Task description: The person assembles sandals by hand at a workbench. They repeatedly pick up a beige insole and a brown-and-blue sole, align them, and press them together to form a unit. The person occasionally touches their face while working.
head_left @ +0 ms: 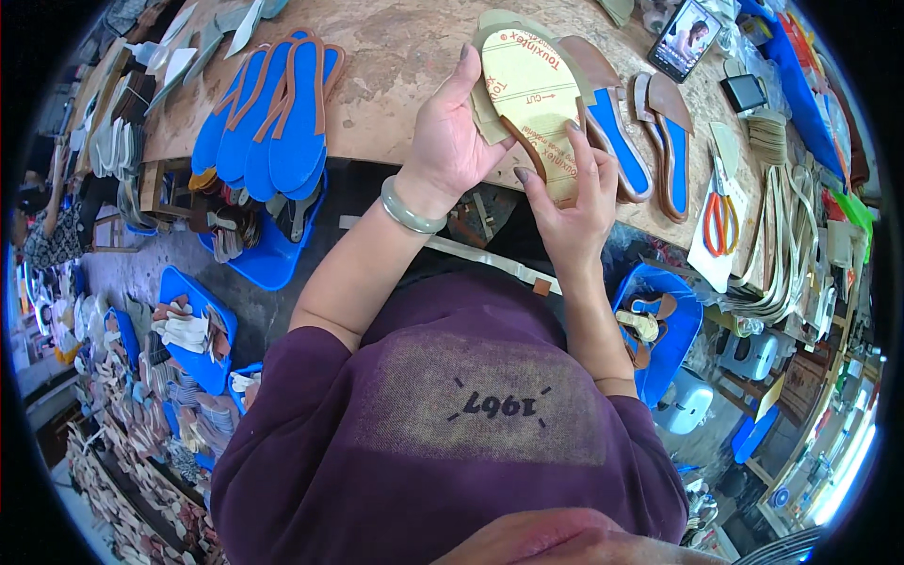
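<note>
A cream insole (pixel 530 71) with red print and a brown strip (pixel 524 146) along its lower left edge is held up over the near edge of the table. My left hand (pixel 450 137) grips its upper left side, the thumb along the edge and the other fingers hidden behind. On the lower part of the insole my right hand (pixel 579 188) is closed, its thumb near the brown strip and its fingertips on the printed face. Just right of the hands lie a blue-lined insole (pixel 620 141) with brown trim and another blue-lined piece (pixel 674 165) with a brown upper.
Blue insoles (pixel 273 113) with brown edging fan out at the table's left. On the right are orange-handled scissors (pixel 721 221), a phone (pixel 686 40), a black box (pixel 744 92) and hanging pale strips (pixel 786 245). Blue bins (pixel 193 325) with shoe parts stand below.
</note>
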{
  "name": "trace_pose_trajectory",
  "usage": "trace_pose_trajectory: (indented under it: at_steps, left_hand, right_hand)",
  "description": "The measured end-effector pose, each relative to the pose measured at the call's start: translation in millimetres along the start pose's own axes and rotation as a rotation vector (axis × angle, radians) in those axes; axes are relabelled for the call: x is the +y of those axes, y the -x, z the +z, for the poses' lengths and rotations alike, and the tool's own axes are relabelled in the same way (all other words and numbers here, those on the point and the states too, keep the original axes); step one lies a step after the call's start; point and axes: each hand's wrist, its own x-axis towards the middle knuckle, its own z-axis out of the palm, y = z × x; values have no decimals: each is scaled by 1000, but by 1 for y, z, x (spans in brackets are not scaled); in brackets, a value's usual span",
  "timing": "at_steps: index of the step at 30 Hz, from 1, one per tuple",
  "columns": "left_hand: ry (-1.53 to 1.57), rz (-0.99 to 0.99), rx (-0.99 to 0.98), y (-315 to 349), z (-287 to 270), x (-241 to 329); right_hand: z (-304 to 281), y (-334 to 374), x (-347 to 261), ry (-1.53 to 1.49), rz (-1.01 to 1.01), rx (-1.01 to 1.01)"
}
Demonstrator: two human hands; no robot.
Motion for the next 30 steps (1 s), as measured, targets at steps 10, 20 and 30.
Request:
trace_pose_trajectory:
  at_steps: [10,20,30]
  left_hand:
    - [-60,32,5,0,-3,-3]
    - [-99,56,8,1,0,-6]
    - [81,-21,-15,-1,-9,-3]
  right_hand:
    - [2,5,-3,-46,117,-47]
    - [1,5,-3,-16,96,-37]
    - [2,6,1,1,33,0]
